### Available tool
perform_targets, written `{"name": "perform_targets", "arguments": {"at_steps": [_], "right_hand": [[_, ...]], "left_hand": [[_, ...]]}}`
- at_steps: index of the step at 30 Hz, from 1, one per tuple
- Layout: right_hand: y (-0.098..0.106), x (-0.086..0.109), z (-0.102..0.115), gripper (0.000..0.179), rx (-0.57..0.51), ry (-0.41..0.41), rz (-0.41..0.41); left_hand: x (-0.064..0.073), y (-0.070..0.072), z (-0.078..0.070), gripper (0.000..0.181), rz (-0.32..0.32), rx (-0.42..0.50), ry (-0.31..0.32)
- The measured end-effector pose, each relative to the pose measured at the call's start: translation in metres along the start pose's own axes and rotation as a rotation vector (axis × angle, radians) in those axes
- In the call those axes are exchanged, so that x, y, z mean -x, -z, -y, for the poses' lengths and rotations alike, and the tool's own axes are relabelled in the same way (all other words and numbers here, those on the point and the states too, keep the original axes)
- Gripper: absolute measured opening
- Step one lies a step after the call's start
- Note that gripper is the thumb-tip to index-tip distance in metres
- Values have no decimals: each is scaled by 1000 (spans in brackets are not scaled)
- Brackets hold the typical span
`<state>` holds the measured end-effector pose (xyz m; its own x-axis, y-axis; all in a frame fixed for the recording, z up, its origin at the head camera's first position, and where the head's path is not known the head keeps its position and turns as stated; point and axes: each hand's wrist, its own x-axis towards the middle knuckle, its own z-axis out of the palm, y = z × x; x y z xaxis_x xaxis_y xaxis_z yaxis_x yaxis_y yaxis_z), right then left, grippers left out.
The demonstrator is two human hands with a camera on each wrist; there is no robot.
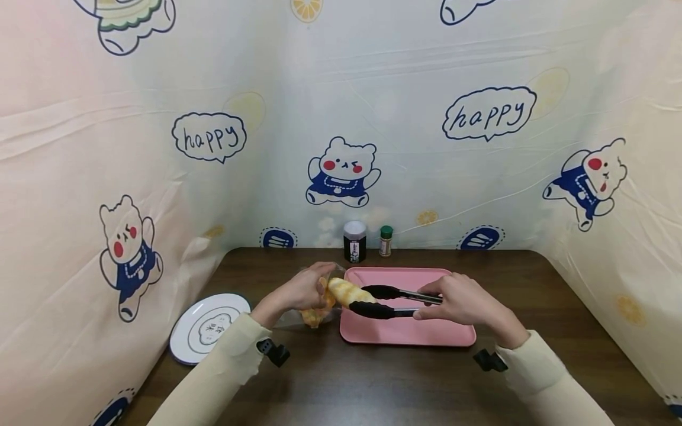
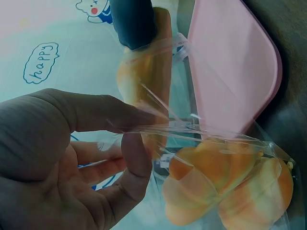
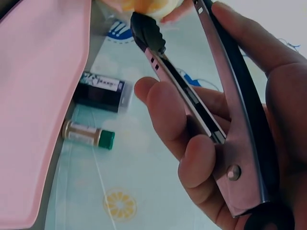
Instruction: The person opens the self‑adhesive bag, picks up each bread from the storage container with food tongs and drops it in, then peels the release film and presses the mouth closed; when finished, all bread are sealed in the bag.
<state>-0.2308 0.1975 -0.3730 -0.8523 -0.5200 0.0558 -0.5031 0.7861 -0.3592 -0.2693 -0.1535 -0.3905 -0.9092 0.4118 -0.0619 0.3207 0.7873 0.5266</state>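
My left hand (image 1: 306, 290) pinches the edge of a clear plastic bag (image 2: 189, 128) between thumb and forefinger. Several golden bread pieces (image 2: 192, 191) lie inside the bag. In my right hand (image 1: 465, 300) is a pair of metal tongs (image 3: 242, 115) with black tips. Those tips hold a long striped bread roll (image 1: 345, 290), lifted over the left part of the pink tray (image 1: 405, 334). The roll's left end overlaps the bag's mouth, close by my left fingers. In the left wrist view the roll shows behind the clear film.
A white plate (image 1: 181, 348) with a dark rim and printed drawing stands on the left of the brown table (image 1: 341, 384). Behind the tray are a dark jar (image 1: 354, 242) with a pale lid and a small green-capped shaker (image 1: 386, 241). Printed cloth hangs around the table.
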Motion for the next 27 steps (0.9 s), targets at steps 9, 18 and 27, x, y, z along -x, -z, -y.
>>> {"name": "perform_targets", "arguments": {"at_steps": [9,18,27], "right_hand": [[-2,-10,10,47,30,0,20],[-4,-13,16,35,37,-16,-28],[-8,-19,22,41,100,33,-47]], "left_hand": [[2,2,1,86,-3,-13,-12],[3,1,-3,87,7,-14,-48],[6,1,-10,85,16,-5,-76]]}}
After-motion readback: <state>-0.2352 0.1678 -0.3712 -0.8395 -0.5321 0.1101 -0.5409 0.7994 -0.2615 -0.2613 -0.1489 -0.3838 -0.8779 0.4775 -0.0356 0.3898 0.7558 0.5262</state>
